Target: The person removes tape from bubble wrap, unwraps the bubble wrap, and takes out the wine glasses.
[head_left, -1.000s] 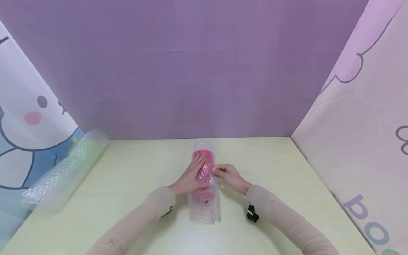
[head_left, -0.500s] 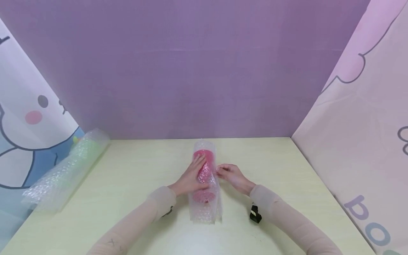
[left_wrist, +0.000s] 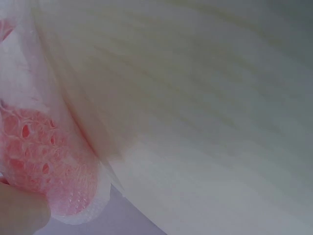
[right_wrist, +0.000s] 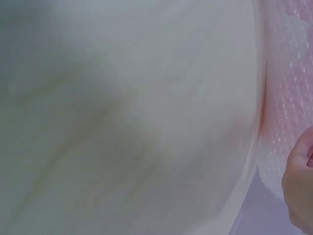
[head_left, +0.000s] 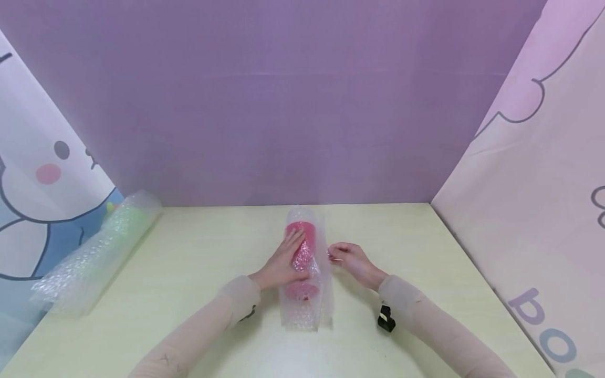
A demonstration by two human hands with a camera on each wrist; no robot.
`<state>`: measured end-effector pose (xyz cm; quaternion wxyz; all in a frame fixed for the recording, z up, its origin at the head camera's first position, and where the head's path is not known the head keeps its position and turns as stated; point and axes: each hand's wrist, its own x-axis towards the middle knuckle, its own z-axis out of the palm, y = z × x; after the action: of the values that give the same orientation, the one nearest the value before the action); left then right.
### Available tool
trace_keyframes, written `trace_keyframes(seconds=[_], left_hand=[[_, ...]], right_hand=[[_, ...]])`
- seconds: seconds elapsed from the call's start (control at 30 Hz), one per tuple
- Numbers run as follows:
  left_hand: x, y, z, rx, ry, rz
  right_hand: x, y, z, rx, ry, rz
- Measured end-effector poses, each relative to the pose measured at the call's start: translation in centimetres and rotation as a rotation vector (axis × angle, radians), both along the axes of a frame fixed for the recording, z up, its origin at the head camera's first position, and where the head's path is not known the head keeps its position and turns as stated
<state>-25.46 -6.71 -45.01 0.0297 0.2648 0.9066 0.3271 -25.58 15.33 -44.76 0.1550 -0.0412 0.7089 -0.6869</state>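
A pink cylinder (head_left: 308,229) lies lengthwise mid-table inside clear bubble wrap (head_left: 300,316). Its exact kind is hidden by the wrap. My left hand (head_left: 280,266) rests across it, fingers extended over the upper part and thumb lower down. On the right, my right hand (head_left: 353,262) pinches the edge of a loose flap of the wrap between thumb and fingers. The left wrist view shows the bubbled pink surface (left_wrist: 39,152) with part of a finger at the lower left. Only part of the right hand (right_wrist: 299,188) appears at the right wrist view's edge, by the wrap.
Another long bundle of bubble wrap (head_left: 101,257), with something green inside, lies along the table's left side. The pale table (head_left: 406,236) meets a purple backdrop (head_left: 302,105) behind and printed cloth panels on both sides.
My right hand has moved a little to the right, drawing the loose wrap edge away from the cylinder, so the flap spreads wider. My left hand has stayed in place.
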Motion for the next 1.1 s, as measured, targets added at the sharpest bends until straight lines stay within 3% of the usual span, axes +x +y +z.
trace_keyframes(seconds=[0.57, 1.1], left_hand=[[-0.2, 0.1, -0.2, 0.000, -0.009, 0.006], [-0.4, 0.5, 0.0, 0.015, -0.017, -0.009]], right_hand=[[0.2, 2.0, -0.6, 0.069, -0.048, -0.045], [0.3, 3.2, -1.0, 0.036, -0.106, -0.068]])
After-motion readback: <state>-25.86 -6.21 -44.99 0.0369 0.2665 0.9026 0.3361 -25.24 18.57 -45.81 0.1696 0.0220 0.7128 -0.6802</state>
